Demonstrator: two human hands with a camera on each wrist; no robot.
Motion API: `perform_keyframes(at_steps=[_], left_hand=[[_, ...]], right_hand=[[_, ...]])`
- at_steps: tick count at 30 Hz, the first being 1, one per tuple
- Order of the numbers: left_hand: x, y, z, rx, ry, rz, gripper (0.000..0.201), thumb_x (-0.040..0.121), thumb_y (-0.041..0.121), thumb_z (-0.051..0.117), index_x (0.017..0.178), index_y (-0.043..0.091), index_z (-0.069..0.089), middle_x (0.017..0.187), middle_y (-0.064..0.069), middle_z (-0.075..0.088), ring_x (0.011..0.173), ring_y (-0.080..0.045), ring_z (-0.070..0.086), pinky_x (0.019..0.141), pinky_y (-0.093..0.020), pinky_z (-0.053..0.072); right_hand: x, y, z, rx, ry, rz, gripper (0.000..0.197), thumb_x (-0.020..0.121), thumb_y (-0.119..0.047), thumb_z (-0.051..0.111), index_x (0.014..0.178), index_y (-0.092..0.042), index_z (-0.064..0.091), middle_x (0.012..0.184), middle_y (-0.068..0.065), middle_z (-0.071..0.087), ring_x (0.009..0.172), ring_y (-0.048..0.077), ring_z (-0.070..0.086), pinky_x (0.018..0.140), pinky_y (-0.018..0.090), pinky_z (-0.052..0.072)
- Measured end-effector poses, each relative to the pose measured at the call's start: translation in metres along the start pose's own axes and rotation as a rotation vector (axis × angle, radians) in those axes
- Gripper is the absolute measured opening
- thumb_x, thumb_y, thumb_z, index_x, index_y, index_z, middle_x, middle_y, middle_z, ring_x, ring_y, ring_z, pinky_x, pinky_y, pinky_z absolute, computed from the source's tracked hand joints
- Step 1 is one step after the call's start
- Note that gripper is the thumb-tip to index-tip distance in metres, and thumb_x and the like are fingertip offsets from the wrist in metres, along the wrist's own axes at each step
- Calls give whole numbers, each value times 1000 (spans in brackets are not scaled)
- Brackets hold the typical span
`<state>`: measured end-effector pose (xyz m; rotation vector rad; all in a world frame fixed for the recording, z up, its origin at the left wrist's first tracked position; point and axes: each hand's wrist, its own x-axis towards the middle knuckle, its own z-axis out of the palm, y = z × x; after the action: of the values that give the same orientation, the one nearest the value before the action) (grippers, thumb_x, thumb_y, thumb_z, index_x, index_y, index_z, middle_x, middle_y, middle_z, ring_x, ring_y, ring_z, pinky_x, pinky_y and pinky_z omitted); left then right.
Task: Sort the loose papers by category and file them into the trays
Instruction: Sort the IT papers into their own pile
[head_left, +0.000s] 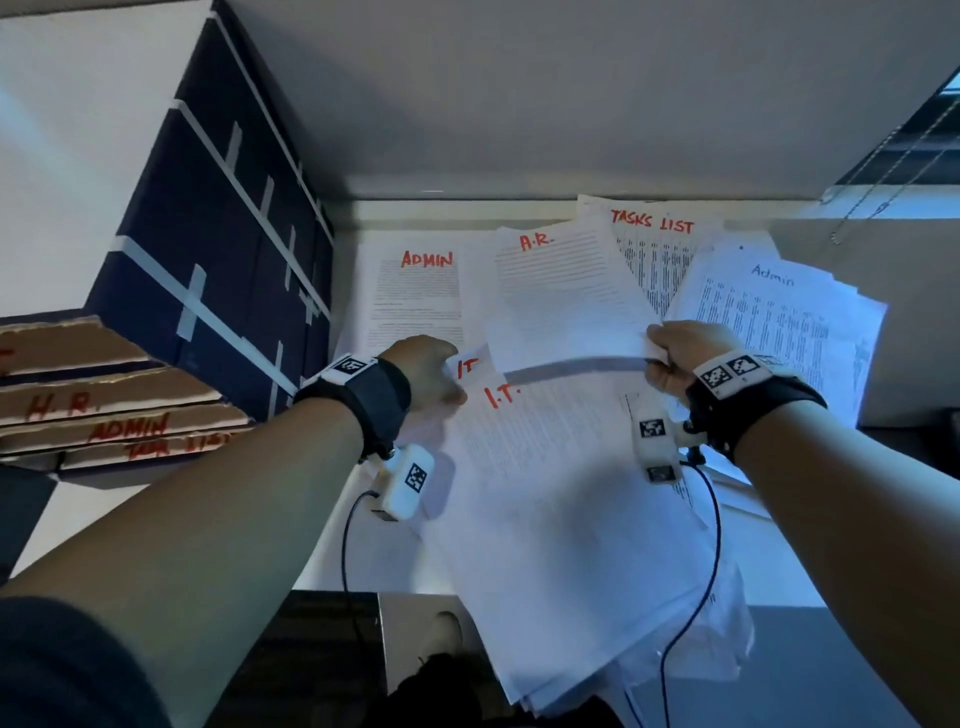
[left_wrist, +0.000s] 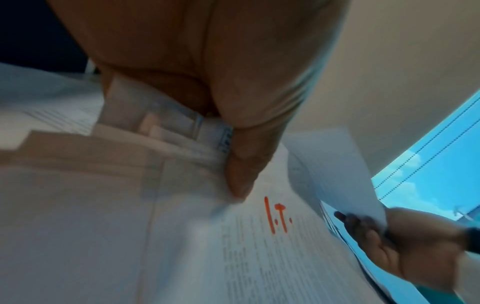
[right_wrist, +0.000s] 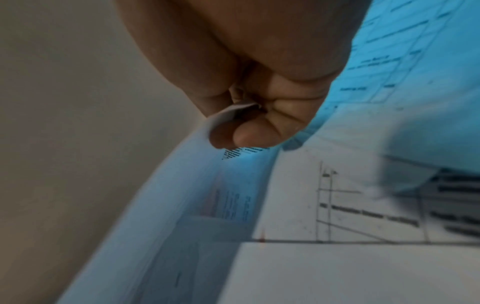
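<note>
Sorting step: right hand lifts one sheet off the loose pile, left hand works the I.T. stack.
Head view, right grip: right hand (head_left: 680, 358) pinches the near corner of the A.R. sheet (head_left: 561, 291), which is raised above the pile.
Head view, left grip: left hand (head_left: 423, 371) curled on the top corner of the I.T. sheets (head_left: 545, 493); a second "IT" corner shows just beside the fingers.
Head view, papers: ADMIN sheet (head_left: 415, 291) flat at the back of the bench (head_left: 363, 561); TASKS LIST sheet (head_left: 654, 244) under the A.R. sheet; another Admin sheet (head_left: 774, 322) to the right.
Head view, trays: cardboard trays (head_left: 104, 410) stacked at left, labelled H.R., ADMIN, and one partly hidden.
Left wrist view: thumb and fingers (left_wrist: 241, 174) clamp several sheet edges, the I.T. heading just beyond; blurred.
Right wrist view: fingers (right_wrist: 249, 133) curl round a paper edge; the sheet bows downward.
How to do it well: my read, keep the left hand holding the stack down so only one sheet comes away; check the heading before filing, since "A.R." may read as H.R.; support the sheet so it does not crease.
</note>
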<state>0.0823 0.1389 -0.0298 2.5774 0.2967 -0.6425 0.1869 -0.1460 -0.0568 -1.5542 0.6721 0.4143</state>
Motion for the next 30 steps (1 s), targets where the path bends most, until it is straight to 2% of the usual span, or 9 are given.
perform_keyframes(at_steps=[4,9,12,15,18,22,25,28,30], left_hand=[[-23,-17,2,-85,34,95,6,80,27,68,85,32,67,91,14,69,90,-12,64,84,-29,54],[-70,-29,9,78,337,517,22,87,16,68,71,20,54,65,5,54,63,-20,51,54,-30,42],[-93,-35,11,239,421,806,12,84,8,59,74,15,58,71,0,55,61,-23,49,50,-34,42],[-101,-42,15,281,416,923,6,83,3,59,80,7,63,80,-9,62,65,-28,55,50,-38,45],[-100,-41,13,273,445,893,6,84,1,61,82,5,66,82,-9,64,68,-30,58,52,-42,47],[-90,-33,3,221,436,834,7,84,4,62,79,8,63,76,-4,59,66,-27,54,54,-40,46],[-76,-23,-1,38,374,558,11,92,17,65,82,17,60,71,4,58,65,-20,53,57,-32,46],[-40,-30,-3,-72,269,314,13,89,25,72,90,23,59,82,0,64,79,-22,58,69,-31,48],[-21,-35,-2,-77,192,258,15,88,26,73,96,23,61,101,-4,68,96,-26,61,84,-34,52]], right_hand=[[-17,-5,3,200,14,129,10,98,-9,56,89,-5,57,79,12,59,48,16,55,37,18,43],[-16,-19,-3,79,-72,257,19,103,-19,48,92,-4,50,61,11,54,32,11,47,30,13,31],[-14,-31,-7,-188,-107,177,30,105,-22,45,82,-3,49,46,8,54,38,11,44,37,17,30],[-13,-40,-7,-276,-42,34,14,98,-12,57,88,-3,55,56,12,59,37,16,53,34,16,39],[-6,-39,-6,-597,-90,-108,11,95,-16,62,87,-17,55,80,4,57,62,15,59,45,23,50],[-5,-28,-1,-976,-136,-205,24,94,-20,63,75,-24,48,77,0,52,63,14,55,40,19,45],[-8,-26,0,-1161,-100,-275,13,96,-26,56,93,-13,60,104,13,66,93,29,64,72,27,50],[-21,-29,-10,-1172,5,-455,30,97,-34,55,102,-5,62,101,13,72,95,32,69,86,39,56],[-39,-25,-28,-891,92,-552,37,96,-42,56,91,-8,68,89,9,74,87,31,70,83,43,58]])
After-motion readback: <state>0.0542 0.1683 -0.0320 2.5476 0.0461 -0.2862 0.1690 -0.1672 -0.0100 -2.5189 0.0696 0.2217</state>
